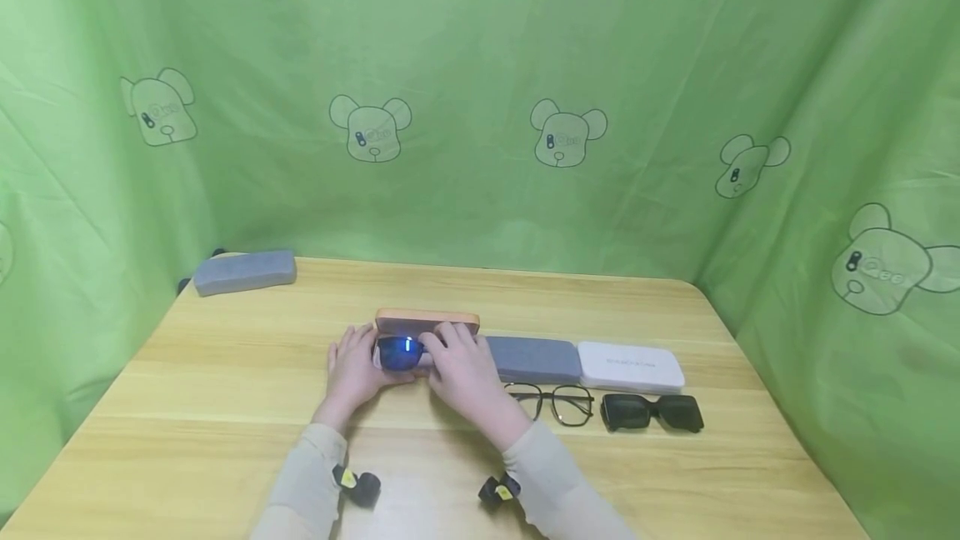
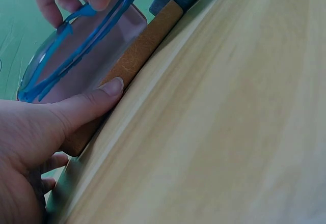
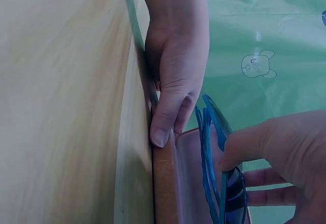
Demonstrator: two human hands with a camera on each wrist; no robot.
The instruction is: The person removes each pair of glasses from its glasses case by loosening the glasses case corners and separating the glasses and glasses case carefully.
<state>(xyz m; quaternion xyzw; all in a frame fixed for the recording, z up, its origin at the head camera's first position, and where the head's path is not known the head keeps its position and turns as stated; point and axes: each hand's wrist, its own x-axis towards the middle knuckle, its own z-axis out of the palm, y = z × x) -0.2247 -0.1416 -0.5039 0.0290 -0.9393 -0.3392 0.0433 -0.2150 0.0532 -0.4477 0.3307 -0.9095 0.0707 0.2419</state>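
Observation:
Blue-lensed sunglasses [image 1: 400,353], with bright blue temples [image 3: 206,147] in the right wrist view, are tilted over an open orange-brown glasses case [image 2: 145,43]. My right hand [image 1: 465,373] pinches them at the bridge or right side between thumb and fingers; the exact spot is partly hidden. My left hand [image 1: 356,369] grips the left end of the case, its thumb on the front wall and its other fingers round the far side. The case's pale inside shows in both wrist views, and its lid stands raised at the back.
Right of the case lie a closed grey-blue glasses case [image 1: 534,359] and a white case [image 1: 632,367]. In front of them are thin-rimmed eyeglasses [image 1: 572,405] and black sunglasses [image 1: 652,412]. Another grey case [image 1: 245,272] sits at the table's back left corner. Green curtain [image 1: 465,215] surrounds the table.

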